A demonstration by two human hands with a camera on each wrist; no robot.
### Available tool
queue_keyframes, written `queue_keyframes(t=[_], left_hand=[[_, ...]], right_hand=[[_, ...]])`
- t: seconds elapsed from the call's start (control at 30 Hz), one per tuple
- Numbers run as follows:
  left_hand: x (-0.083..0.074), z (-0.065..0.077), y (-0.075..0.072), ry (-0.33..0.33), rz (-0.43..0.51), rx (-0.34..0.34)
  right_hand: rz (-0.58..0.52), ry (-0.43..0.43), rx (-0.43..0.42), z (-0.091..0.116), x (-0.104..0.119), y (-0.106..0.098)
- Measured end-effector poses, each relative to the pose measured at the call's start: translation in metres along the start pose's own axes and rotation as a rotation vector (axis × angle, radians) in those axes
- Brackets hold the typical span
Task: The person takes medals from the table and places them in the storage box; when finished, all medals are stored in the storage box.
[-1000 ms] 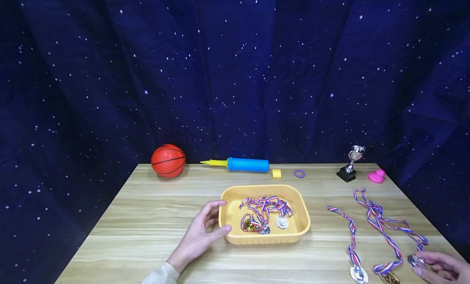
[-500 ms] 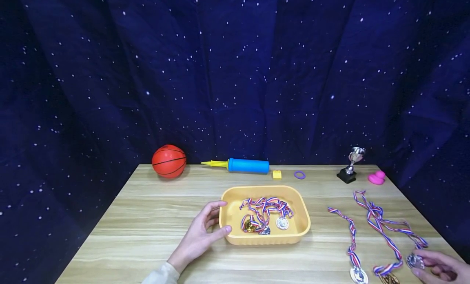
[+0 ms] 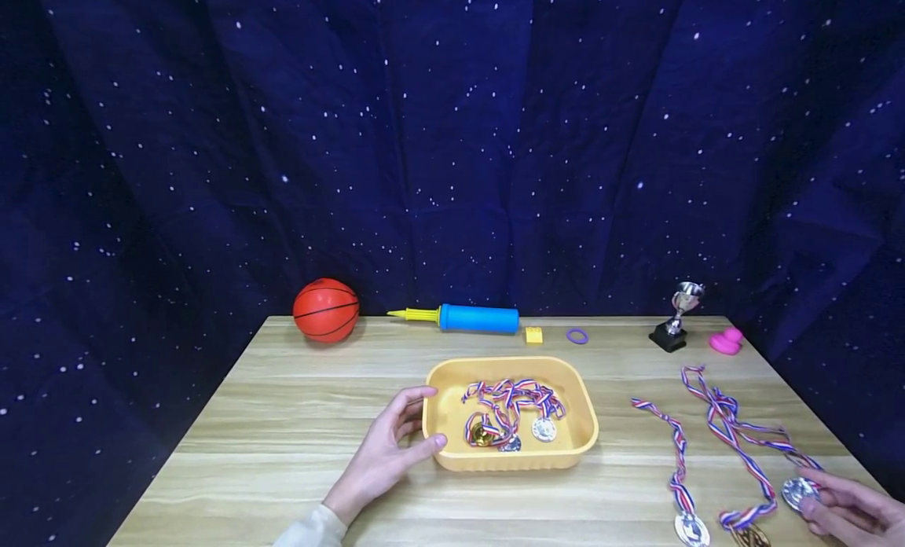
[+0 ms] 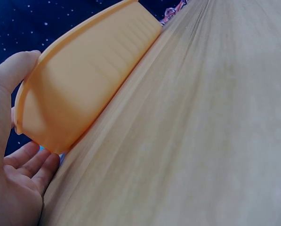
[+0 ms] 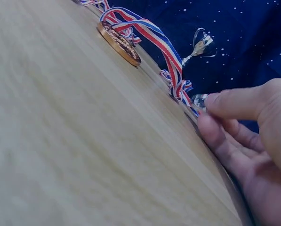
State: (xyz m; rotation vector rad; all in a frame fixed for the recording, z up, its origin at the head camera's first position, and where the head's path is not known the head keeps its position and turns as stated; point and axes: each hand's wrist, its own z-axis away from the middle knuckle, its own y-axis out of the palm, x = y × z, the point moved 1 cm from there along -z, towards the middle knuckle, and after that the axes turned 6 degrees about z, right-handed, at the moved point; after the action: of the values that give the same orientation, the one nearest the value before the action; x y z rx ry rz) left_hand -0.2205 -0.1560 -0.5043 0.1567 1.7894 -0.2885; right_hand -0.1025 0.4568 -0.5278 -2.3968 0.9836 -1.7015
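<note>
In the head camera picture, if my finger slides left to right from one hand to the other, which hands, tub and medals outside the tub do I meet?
Left hand → yellow tub → shiny pale medal → bronze-coloured medal → silver medal → right hand, which pinches that last medal.

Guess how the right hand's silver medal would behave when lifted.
The silver medal is a shiny, flat disc: probably stiff, perhaps slippery. Its ribbon bends and twists, so likely floppy and, meeting another ribbon, might snag.
</note>
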Motion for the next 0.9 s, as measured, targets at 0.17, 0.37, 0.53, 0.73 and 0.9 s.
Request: queue_keyframes(t=[0.17,0.37,0.53,0.73,0.9], left_hand=[[-0.001,0.0,0.0,-0.003,0.003,-0.001],[-0.001,0.0,0.0,-0.012,0.006,-0.003],[-0.001,0.0,0.0,-0.011,0.006,-0.003],[-0.001,0.0,0.0,-0.006,-0.002,-0.008],[0.0,0.0,0.0,-0.004,-0.002,-0.01]], right_hand=[[-0.353,-0.162,0.154,-0.009,-0.007,-0.003],[-0.45,-0.217,0.177,-0.019,-0.003,-0.004],[-0.558,-0.308,0.18,-0.033,0.012,-0.001],[-0.629,-0.425,0.255,-0.062,0.041,-0.004],[-0.646,-0.444,0.255,-0.085,0.071,-0.005]])
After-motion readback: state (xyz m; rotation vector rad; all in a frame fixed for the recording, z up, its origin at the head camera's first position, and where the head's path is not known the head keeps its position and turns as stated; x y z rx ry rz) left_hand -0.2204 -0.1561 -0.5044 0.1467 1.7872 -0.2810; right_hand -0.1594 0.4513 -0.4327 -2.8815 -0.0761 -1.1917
